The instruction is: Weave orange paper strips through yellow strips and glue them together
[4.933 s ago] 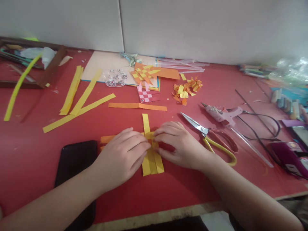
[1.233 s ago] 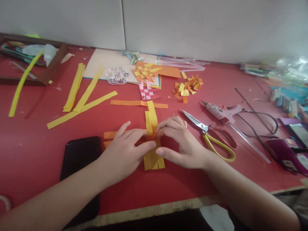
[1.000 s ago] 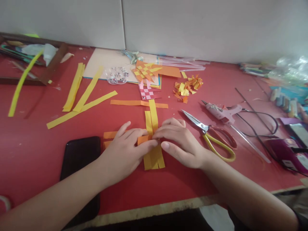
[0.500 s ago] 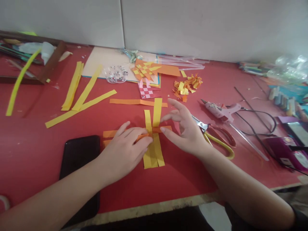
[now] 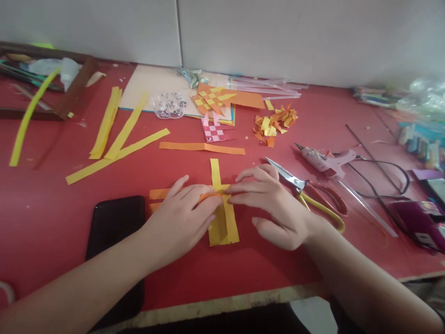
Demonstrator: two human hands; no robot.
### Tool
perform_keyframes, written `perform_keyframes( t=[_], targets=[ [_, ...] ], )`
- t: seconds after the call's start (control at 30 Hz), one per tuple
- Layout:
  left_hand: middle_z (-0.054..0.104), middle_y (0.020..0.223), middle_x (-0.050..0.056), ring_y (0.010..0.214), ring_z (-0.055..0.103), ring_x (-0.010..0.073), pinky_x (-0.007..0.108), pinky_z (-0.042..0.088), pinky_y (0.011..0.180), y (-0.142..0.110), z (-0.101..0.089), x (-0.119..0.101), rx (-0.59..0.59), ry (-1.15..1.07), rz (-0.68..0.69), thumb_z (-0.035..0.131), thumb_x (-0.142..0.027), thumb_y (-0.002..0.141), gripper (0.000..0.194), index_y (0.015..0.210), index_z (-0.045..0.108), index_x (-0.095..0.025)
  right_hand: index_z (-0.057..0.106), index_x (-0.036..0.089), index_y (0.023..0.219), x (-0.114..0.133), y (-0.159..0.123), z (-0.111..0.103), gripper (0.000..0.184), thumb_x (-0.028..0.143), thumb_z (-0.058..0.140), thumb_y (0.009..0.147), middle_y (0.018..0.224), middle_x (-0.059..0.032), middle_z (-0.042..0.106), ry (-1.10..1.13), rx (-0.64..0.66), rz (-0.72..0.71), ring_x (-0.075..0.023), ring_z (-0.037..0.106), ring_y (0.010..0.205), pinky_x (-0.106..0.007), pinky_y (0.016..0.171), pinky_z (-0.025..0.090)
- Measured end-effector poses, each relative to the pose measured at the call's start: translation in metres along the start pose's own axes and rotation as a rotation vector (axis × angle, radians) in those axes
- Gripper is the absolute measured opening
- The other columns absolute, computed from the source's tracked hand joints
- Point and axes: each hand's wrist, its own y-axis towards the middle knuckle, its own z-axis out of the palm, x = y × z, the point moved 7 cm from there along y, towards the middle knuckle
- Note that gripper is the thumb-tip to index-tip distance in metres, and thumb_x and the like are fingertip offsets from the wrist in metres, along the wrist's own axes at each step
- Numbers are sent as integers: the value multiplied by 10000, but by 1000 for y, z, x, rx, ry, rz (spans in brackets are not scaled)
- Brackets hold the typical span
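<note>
Yellow paper strips and orange paper strips cross each other on the red table in front of me. My left hand lies over the crossing, with an orange strip's bent end pinched at thumb and forefinger. My right hand is at the right side of the crossing, fingers stretched out and fingertips on a yellow strip, thumb held apart. One yellow strip end sticks out beyond the crossing. My left hand hides part of the orange strips.
A black phone lies under my left forearm. Scissors and a pink glue gun are at the right. Behind are a loose orange strip, paper scraps, woven paper fish and spare yellow strips.
The right-hand yellow strip's far end no longer sticks out and looks folded toward me. My right hand came down onto it, its thumb moving toward me. My left hand stayed put.
</note>
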Motion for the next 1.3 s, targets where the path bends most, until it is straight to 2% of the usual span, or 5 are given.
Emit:
perform_keyframes(
  t=[0.2,0.43,0.9,1.13,1.3],
  targets=[
    [653,1130,133,1042,636,278,625,397,1030,-2,-1,0,-21,8,19,429,-160,976,256,1139,625,-153,725,218,947,-4,2,6,230,332,530,905,1072,-60,736,-85,-30,101,-272,574,1025,-495,931,338],
    [654,1106,117,1037,636,271,625,387,1045,1,-1,0,-5,-24,-1,455,-171,964,220,1101,626,-154,683,221,914,-11,3,18,127,338,696,866,1079,-31,719,-134,-22,124,-245,565,1071,-434,942,337],
    [662,1081,126,1023,649,267,625,413,1050,1,-3,-1,-34,-21,20,455,-155,959,228,1075,650,-130,694,221,966,-12,3,18,158,337,696,858,1088,-56,708,-110,-11,122,-256,559,1080,-452,950,354],
    [644,1109,140,1060,640,276,643,431,1021,-2,-2,-2,-66,14,37,441,-141,956,288,1108,681,-189,691,224,987,-12,2,18,167,330,693,857,1111,-53,708,-119,-16,120,-258,553,1105,-463,973,354],
    [635,1090,144,1034,636,281,636,443,1014,-1,-2,-2,-44,15,48,451,-146,949,256,1049,687,-154,685,217,1006,-6,4,14,338,518,670,850,1126,-65,702,-86,-12,90,-261,567,1103,-459,985,363]
  ],
)
